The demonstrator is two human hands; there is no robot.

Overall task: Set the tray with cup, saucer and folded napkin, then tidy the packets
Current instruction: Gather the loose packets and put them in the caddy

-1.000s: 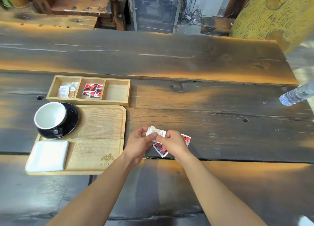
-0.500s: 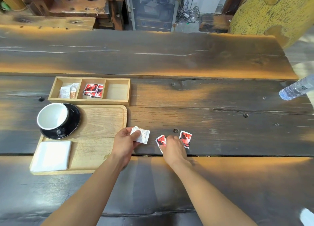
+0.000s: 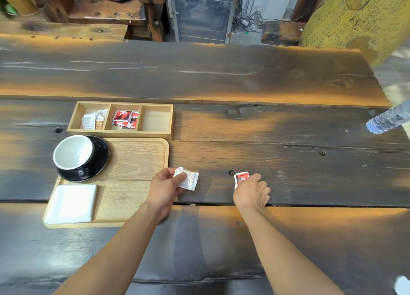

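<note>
A wooden tray [image 3: 137, 161] lies at the left, bearing a white-lined black cup [image 3: 73, 152] on a black saucer [image 3: 101, 155] and a folded white napkin [image 3: 72, 203]. Behind it stands a three-compartment wooden box [image 3: 155, 119] with white packets [image 3: 93, 120] in the left bay and red packets [image 3: 125, 118] in the middle one. My left hand [image 3: 166, 188] holds a white packet [image 3: 188, 179] just right of the tray. My right hand [image 3: 253, 190] rests on the table with its fingers on red packets [image 3: 240, 177].
The dark plank table [image 3: 288, 152] stretches to the right, where a plastic water bottle [image 3: 388, 118] lies at its edge. A yellow pillar [image 3: 359, 17] and an equipment rack [image 3: 202, 13] stand beyond the far edge.
My hands came apart: the left drew the white packet left toward the tray, and the right moved over the red packets on the table, gathering them under its fingers.
</note>
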